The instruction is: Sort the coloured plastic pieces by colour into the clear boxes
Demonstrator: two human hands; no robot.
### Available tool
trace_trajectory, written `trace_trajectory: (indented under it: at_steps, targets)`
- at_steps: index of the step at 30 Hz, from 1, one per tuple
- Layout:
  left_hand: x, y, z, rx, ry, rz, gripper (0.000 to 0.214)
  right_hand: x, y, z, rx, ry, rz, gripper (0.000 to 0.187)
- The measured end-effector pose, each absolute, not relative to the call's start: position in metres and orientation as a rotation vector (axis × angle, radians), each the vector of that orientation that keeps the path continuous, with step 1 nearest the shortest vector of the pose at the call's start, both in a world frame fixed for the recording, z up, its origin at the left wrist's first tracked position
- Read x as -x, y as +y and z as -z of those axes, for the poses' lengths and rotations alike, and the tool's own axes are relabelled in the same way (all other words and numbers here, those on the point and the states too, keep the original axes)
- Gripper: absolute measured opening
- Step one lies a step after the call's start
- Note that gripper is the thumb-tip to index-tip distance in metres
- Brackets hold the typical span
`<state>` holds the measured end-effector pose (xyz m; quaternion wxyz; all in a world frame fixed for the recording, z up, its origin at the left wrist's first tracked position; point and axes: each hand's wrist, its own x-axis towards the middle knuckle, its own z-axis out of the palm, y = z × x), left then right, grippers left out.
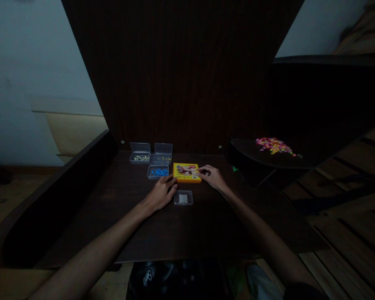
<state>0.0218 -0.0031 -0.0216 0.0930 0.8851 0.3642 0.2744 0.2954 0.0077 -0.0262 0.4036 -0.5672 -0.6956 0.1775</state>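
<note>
A flat yellow box (187, 171) with printed pictures on its top lies on the dark wooden table, held between my two hands. My left hand (162, 191) grips its lower left corner with the fingertips. At the right edge, my right hand (213, 176) has its fingers bent over the side and top. Just in front of the box sits a small clear plastic case (183, 198) with a white square in it. Left of the box stands an open clear case of blue pieces (158, 172), close to my left fingers.
Behind the blue pieces are two more open clear cases, one with pale pieces (140, 158) and one with a few yellow pieces (162, 158). A pile of pink, yellow and orange pieces (275, 146) lies on the raised shelf (246, 146) at right. A dark side panel (59, 196) borders the left.
</note>
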Motion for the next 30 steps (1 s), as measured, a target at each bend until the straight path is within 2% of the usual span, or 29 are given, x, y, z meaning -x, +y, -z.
trace_trajectory:
  at_steps: [5, 7, 10, 14, 17, 23, 30]
  targets:
    - [-0.002, 0.013, 0.009, -2.614, 1.099, -1.097, 0.038, -0.297, 0.006, 0.032, 1.393, -1.75, -0.466, 0.028]
    - [0.012, 0.025, 0.004, -2.603, 1.187, -1.253, 0.045, -0.298, 0.006, 0.033, 1.374, -1.76, -0.468, 0.027]
    - [0.033, 0.042, 0.001, -2.574, 1.274, -1.368, 0.077, -0.299, 0.006, 0.035, 1.351, -1.775, -0.461, 0.027]
    - [0.051, 0.059, 0.01, -2.496, 1.253, -1.278, 0.124, -0.299, 0.006, 0.036, 1.341, -1.797, -0.429, 0.025]
    - [0.053, 0.066, 0.02, -2.338, 1.217, -1.103, 0.14, -0.298, 0.005, 0.036, 1.336, -1.826, -0.385, 0.026]
    - [0.049, 0.067, 0.023, -2.08, 1.235, -0.98, 0.132, -0.296, 0.002, 0.034, 1.325, -1.839, -0.345, 0.03]
    - [0.047, 0.063, 0.019, -1.983, 1.226, -1.039, 0.095, -0.293, 0.0, 0.031, 1.315, -1.758, -0.353, 0.033]
